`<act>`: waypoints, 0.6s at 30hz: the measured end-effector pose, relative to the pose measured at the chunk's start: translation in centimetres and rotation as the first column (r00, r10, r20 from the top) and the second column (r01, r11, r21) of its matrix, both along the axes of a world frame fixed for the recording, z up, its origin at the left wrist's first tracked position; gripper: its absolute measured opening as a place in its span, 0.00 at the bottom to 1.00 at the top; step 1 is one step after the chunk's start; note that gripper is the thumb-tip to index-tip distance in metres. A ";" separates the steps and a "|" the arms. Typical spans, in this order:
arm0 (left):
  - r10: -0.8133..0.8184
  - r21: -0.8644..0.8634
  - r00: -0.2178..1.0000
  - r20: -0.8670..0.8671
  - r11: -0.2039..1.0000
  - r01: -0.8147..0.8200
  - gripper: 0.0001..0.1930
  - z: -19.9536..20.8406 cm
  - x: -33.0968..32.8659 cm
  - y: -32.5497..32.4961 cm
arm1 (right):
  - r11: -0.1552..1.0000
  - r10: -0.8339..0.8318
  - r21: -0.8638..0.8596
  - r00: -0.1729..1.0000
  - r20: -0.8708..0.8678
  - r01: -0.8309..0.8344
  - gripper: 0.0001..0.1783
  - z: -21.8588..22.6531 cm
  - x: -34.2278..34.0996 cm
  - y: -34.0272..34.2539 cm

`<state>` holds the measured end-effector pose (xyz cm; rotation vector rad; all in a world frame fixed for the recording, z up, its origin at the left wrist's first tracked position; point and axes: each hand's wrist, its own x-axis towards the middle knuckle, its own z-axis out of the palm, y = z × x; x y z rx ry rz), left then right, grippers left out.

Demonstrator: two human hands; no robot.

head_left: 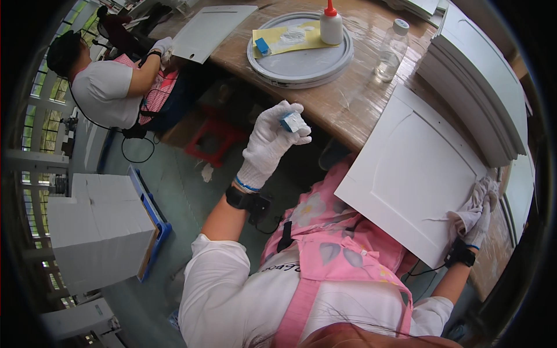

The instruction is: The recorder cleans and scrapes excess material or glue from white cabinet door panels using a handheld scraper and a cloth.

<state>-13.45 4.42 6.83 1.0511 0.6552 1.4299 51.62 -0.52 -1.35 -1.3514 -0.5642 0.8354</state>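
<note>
My left hand (267,142), in a white knit glove, is raised in front of the table edge. Its fingers pinch a small blue block (285,121) whose face is coated with white paste (296,122). Over at the right, my gloved right hand (478,223) grips a crumpled pale cloth (469,211) against the side of a white panel (415,177). That panel has a recessed frame and lies tilted, partly over the table's near edge. The cloth hides some of the right hand's fingers.
On the wooden table (357,104), a round grey lid (301,72) carries yellow sandpaper (313,37) with white paste, another blue block (263,46) and a red-tipped bottle (331,26). A clear bottle (391,52) stands beside stacked white panels (476,81). A co-worker (107,87) sits at left.
</note>
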 end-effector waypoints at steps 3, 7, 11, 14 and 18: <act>0.091 -0.077 0.994 -0.063 0.992 -0.096 0.25 0.0 -0.9 -1.3 | 0.967 -0.166 -0.243 0.915 -0.367 0.078 0.15 6.2 -8.0 0.9; 0.175 -0.138 0.964 -0.198 0.969 -0.204 0.25 0.7 -1.2 0.3 | 0.994 -0.053 -0.099 0.995 -0.084 0.045 0.14 1.6 -2.8 -0.1; 0.258 -0.048 0.899 -0.355 0.955 -0.293 0.18 2.4 -2.3 3.7 | 1.000 -0.005 0.024 0.971 0.239 0.000 0.12 0.1 -1.8 0.0; 0.377 -0.014 0.825 -0.421 0.907 -0.421 0.16 3.4 -3.1 7.7 | 0.999 -0.041 0.021 0.975 0.217 0.037 0.12 -0.1 -2.0 -0.3; 0.585 0.310 0.485 -0.650 0.787 -0.534 0.20 3.9 -4.3 14.4 | 1.000 -0.014 0.004 0.990 0.140 0.014 0.12 0.5 -2.3 -0.5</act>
